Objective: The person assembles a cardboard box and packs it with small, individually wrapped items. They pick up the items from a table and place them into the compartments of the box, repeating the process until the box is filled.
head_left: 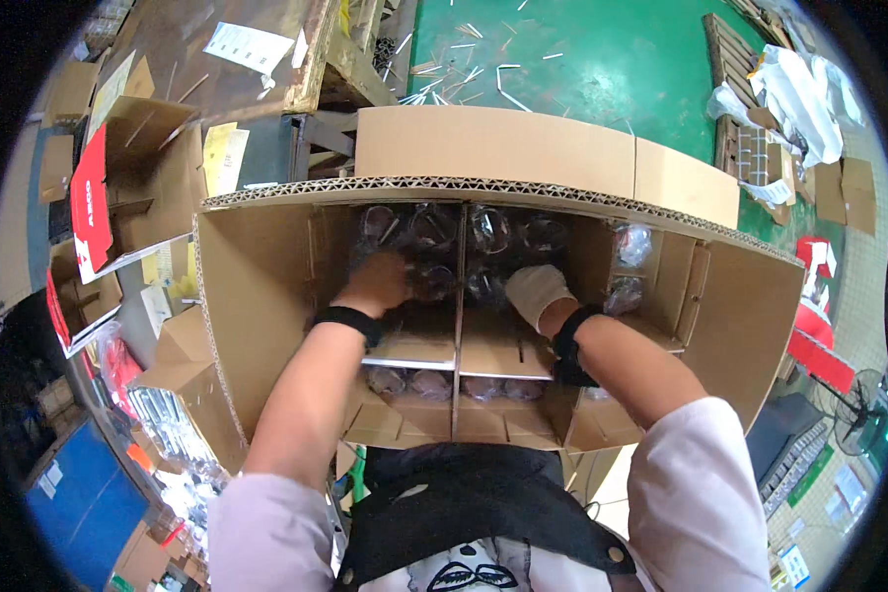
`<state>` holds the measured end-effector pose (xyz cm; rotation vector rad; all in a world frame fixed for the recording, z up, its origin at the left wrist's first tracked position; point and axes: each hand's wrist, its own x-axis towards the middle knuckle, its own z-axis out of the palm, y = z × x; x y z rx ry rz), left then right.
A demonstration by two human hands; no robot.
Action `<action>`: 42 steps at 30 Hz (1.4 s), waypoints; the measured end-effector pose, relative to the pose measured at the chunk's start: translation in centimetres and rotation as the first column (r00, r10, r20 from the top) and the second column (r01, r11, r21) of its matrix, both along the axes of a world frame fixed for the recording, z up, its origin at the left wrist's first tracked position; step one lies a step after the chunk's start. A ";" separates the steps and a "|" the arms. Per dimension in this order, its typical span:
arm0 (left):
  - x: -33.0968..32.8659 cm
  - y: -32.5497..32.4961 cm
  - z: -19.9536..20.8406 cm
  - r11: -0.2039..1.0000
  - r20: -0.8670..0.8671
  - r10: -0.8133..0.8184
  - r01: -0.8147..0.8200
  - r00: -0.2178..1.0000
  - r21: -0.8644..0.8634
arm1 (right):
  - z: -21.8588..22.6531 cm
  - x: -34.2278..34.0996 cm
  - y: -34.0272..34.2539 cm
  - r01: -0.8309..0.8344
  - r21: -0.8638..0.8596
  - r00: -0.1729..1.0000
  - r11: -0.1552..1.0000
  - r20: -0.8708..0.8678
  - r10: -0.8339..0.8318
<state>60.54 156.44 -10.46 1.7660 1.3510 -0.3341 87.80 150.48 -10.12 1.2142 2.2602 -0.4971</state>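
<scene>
A large open cardboard box [252, 296] stands in front of me, split by upright cardboard dividers [460, 326]. Round, shiny things in clear plastic [489, 229] fill its far cells; their exact kind does not show. My left hand [380, 279], bare with a black wristband, reaches into the far left cell beside the wrapped things; its fingers are blurred. In a pale glove, my right hand [538, 294] reaches down by a wrapped thing [485, 284] right of the central divider. Its fingertips are hidden. Nearer me lie flat cardboard pieces [505, 350], with more wrapped round things [429, 383] beyond their edge.
Cardboard side cells at the right hold wrapped things [631, 245]. Behind the box stands a long carton [493, 148]; scraps litter the green floor [602, 59]. Red-and-brown cartons [91, 202] crowd the left. A wooden pallet [730, 89] and a fan [858, 409] are at the right.
</scene>
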 end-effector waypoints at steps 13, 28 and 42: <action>-1.5 -1.4 -3.0 0.993 -0.458 0.042 -0.089 0.888 -0.081 | 13.2 1.6 1.3 0.659 -0.414 0.343 0.628 -0.577 -0.741; 0.2 -2.7 -1.5 0.999 -0.379 -0.024 0.031 0.925 0.011 | 18.6 5.1 -9.0 0.704 -0.637 -0.122 0.314 -0.543 -0.831; -20.0 -25.6 35.0 0.428 0.514 0.773 -0.904 0.373 0.013 | 37.7 -26.0 -2.7 -0.317 -0.186 0.217 0.930 -0.969 -0.120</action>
